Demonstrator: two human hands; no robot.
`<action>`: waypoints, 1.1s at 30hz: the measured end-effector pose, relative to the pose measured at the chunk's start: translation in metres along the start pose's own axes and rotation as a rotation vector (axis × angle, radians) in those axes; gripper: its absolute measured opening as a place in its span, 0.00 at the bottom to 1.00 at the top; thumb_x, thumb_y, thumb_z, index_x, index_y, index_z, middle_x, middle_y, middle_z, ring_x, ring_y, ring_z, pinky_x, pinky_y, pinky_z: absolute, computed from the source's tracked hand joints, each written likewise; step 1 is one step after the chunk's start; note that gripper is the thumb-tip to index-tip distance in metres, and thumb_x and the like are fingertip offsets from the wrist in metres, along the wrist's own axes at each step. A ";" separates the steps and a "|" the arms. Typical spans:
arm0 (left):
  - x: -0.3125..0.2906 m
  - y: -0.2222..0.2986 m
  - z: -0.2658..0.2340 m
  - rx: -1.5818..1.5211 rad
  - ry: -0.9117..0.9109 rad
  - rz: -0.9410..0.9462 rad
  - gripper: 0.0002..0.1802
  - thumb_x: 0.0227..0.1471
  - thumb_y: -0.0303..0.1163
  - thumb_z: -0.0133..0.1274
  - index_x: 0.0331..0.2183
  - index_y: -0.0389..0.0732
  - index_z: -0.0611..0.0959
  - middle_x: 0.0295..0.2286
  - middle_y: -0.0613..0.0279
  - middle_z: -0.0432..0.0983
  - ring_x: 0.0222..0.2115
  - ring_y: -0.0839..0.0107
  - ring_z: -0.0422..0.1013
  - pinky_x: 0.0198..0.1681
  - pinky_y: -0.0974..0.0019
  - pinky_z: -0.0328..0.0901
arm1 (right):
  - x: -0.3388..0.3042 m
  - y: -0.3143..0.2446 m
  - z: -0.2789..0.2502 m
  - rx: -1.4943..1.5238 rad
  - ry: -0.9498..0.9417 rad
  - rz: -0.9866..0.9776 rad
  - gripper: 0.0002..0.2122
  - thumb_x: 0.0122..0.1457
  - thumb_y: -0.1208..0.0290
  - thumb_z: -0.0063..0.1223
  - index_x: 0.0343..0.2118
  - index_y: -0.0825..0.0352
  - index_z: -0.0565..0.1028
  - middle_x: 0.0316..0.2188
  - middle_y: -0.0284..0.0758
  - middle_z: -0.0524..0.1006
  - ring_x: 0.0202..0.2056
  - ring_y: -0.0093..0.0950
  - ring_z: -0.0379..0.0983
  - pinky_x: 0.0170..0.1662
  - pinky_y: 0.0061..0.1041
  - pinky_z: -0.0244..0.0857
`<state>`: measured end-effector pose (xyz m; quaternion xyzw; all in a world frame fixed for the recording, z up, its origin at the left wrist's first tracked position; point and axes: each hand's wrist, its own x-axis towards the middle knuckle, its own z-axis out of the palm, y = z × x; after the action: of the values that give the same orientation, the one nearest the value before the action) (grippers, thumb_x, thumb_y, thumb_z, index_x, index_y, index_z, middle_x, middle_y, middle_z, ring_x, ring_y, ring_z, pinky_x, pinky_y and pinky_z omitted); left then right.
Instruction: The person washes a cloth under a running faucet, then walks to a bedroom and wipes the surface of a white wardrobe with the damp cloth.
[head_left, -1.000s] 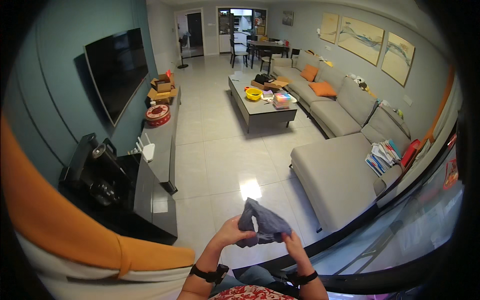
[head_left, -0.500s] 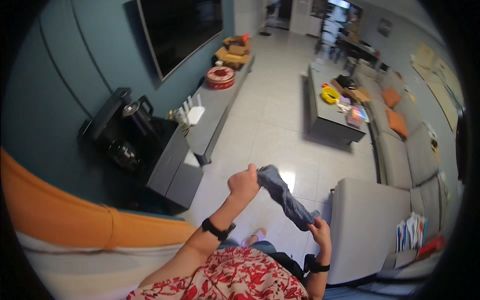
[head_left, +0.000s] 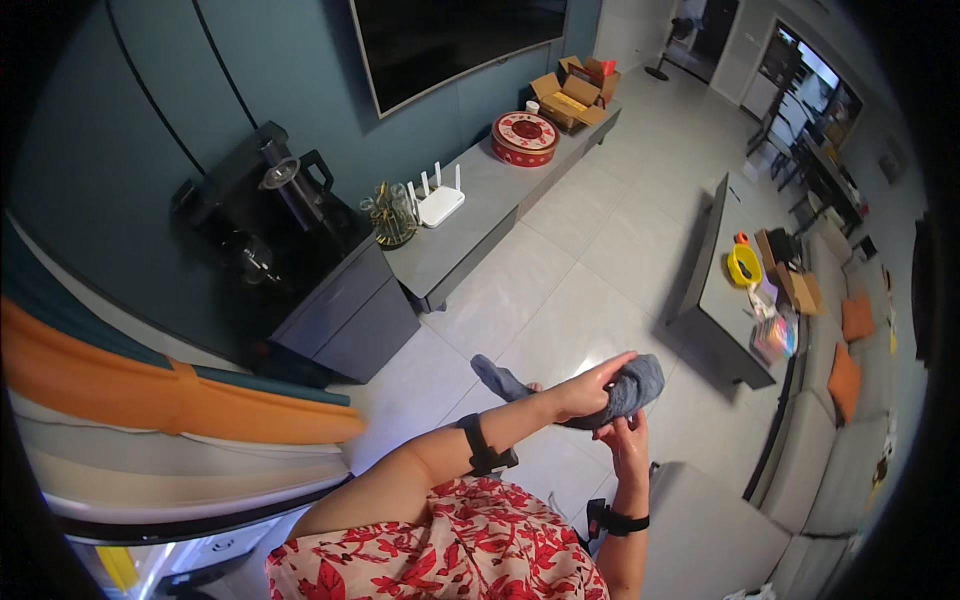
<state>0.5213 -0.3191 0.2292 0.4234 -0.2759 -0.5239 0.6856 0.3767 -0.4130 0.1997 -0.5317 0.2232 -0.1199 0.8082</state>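
Presently, I record the grey cloth [head_left: 637,386] bunched at four o'clock in my remote view, gripped by the left hand [head_left: 585,394] and held at its six-o'clock edge by the right hand [head_left: 629,447], with the coffee table [head_left: 716,303] at one o'clock from it and the red round tin [head_left: 524,150] at eleven.

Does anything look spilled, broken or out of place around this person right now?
Nothing looks spilled or broken. Mildly untidy: a cardboard box stands on the TV bench with its flaps splayed open, near the round tin. The grey cloth at the left hand and right hand is bunched, which seems ordinary handling.
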 end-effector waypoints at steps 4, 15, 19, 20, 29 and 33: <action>0.074 0.018 -0.029 -0.053 -0.129 -0.005 0.39 0.47 0.12 0.38 0.59 0.46 0.51 0.47 0.53 0.64 0.41 0.70 0.69 0.44 0.67 0.65 | 0.069 -0.024 -0.053 -0.080 -0.053 0.115 0.15 0.55 0.68 0.49 0.41 0.70 0.62 0.24 0.34 0.71 0.25 0.25 0.71 0.31 0.26 0.69; 0.291 0.089 -0.083 -0.642 -0.271 -0.103 0.31 0.56 0.29 0.39 0.59 0.42 0.49 0.57 0.58 0.51 0.54 0.69 0.57 0.58 0.64 0.51 | 0.259 -0.111 -0.166 -0.134 -0.201 0.161 0.28 0.48 0.62 0.60 0.48 0.74 0.65 0.45 0.34 0.70 0.46 0.27 0.64 0.51 0.27 0.55; 0.385 0.091 -0.138 -0.509 -0.131 -0.169 0.28 0.57 0.32 0.39 0.58 0.42 0.54 0.53 0.57 0.58 0.51 0.68 0.61 0.56 0.62 0.55 | 0.339 -0.161 -0.189 -0.052 -0.098 0.096 0.25 0.49 0.61 0.60 0.46 0.73 0.66 0.41 0.34 0.72 0.41 0.25 0.68 0.46 0.26 0.61; 0.408 0.097 -0.152 -0.478 -0.105 -0.223 0.26 0.57 0.33 0.39 0.57 0.41 0.58 0.52 0.57 0.61 0.50 0.67 0.62 0.54 0.61 0.57 | 0.360 -0.177 -0.201 0.019 -0.064 0.109 0.25 0.50 0.62 0.59 0.46 0.72 0.66 0.40 0.34 0.72 0.40 0.25 0.69 0.45 0.26 0.63; 0.583 0.138 -0.274 -0.435 -0.034 -0.180 0.30 0.53 0.31 0.46 0.57 0.42 0.57 0.46 0.56 0.68 0.43 0.63 0.69 0.43 0.60 0.65 | 0.578 -0.291 -0.312 -0.295 0.188 0.146 0.10 0.51 0.76 0.53 0.35 0.66 0.67 0.27 0.29 0.70 0.26 0.20 0.67 0.27 0.20 0.62; 0.658 0.132 -0.305 0.044 0.123 -0.335 0.39 0.49 0.26 0.50 0.59 0.45 0.51 0.38 0.52 0.72 0.39 0.67 0.70 0.42 0.60 0.64 | 0.692 -0.308 -0.340 -0.349 0.138 0.136 0.11 0.50 0.76 0.55 0.34 0.68 0.65 0.27 0.31 0.70 0.26 0.20 0.67 0.27 0.20 0.62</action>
<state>1.0322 -0.8442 0.1515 0.5096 -0.1703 -0.5977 0.5950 0.8272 -1.1105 0.2052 -0.6380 0.3308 -0.0605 0.6927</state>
